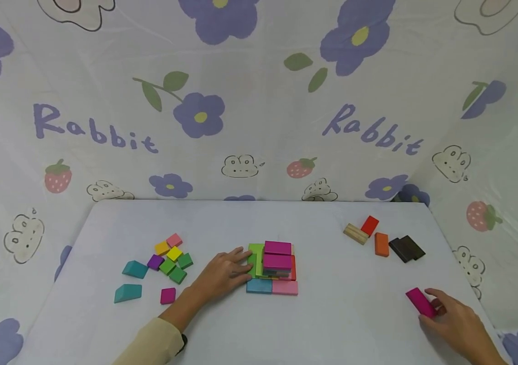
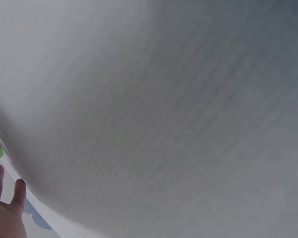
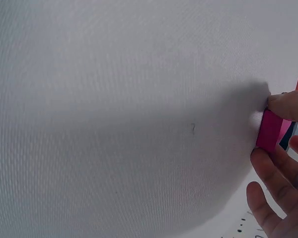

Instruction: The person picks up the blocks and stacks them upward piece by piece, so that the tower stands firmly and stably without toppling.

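Note:
Near the middle of the table stands a low stack of colored blocks, with two magenta blocks on top. Green blocks make up its left side; a blue block and a pink block lie along its front. My left hand rests its extended fingertips against the green side. At the right of the table, my right hand pinches a magenta rectangular block between thumb and fingers. The right wrist view shows that magenta block at the thumb and fingertips, close over the white surface.
At the left lie several small cubes, two teal blocks and a magenta cube. Back right are a wooden block, a red block, an orange block and dark blocks. Patterned cloth hangs behind.

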### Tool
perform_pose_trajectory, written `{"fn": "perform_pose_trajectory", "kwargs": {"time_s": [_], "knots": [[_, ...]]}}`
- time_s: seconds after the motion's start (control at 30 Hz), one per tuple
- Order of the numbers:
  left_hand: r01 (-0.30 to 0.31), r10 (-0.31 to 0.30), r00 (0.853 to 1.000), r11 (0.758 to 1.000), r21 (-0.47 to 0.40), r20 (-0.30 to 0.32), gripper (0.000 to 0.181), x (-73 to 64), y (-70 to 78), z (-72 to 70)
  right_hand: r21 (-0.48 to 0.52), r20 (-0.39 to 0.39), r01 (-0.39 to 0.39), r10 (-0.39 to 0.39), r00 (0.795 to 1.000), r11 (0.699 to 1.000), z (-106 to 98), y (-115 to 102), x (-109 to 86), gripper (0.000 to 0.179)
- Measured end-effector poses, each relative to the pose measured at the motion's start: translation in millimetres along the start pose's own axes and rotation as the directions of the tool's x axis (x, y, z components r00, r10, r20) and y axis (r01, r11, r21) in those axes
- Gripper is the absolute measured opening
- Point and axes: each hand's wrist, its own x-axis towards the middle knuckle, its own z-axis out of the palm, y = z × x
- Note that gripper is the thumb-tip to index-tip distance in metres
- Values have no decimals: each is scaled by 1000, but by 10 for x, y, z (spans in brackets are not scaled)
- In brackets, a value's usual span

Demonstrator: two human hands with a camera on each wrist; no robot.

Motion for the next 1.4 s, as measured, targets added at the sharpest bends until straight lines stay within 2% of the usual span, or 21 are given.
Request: {"fn": "perform_pose_trajectory", "kwargs": {"time_s": [0.2,0.4,0.57,0.83,0.97,1.07,1.3,1.4], "knots": [[-7,7,1000,1000,-10,0,38,-3,5,-9,16,-65,21,-20,998,1000,25,-97,-31,68],[-6,6,1000,1000,-16,-3,37,-5,14,-16,28,-172,155,-148,974,988,18,-374,-12,57],[1,-1,1000,1000,-19,2,38,-9,21,-20,46,-239,280,-262,935,959,-15,-691,82,52],[1,-1,1000,1000,-15,-9,37,-10,15,-14,27,-378,477,-433,818,878,27,-1164,277,52],[-3,3,1000,1000,-13,-12,37,-8,7,-11,32,-405,547,-490,772,836,19,-1404,364,52],[-5,5,1000,1000,-13,-14,37,-11,6,-15,39,-399,579,-519,756,814,-10,-1577,417,50],[-8,7,1000,1000,-14,-19,36,-13,3,-17,65,-363,611,-551,751,789,-40,-1946,464,45],[-5,5,1000,1000,-23,-15,36,-11,3,-12,77,-371,633,-567,736,771,-10,-2101,464,45]]}}
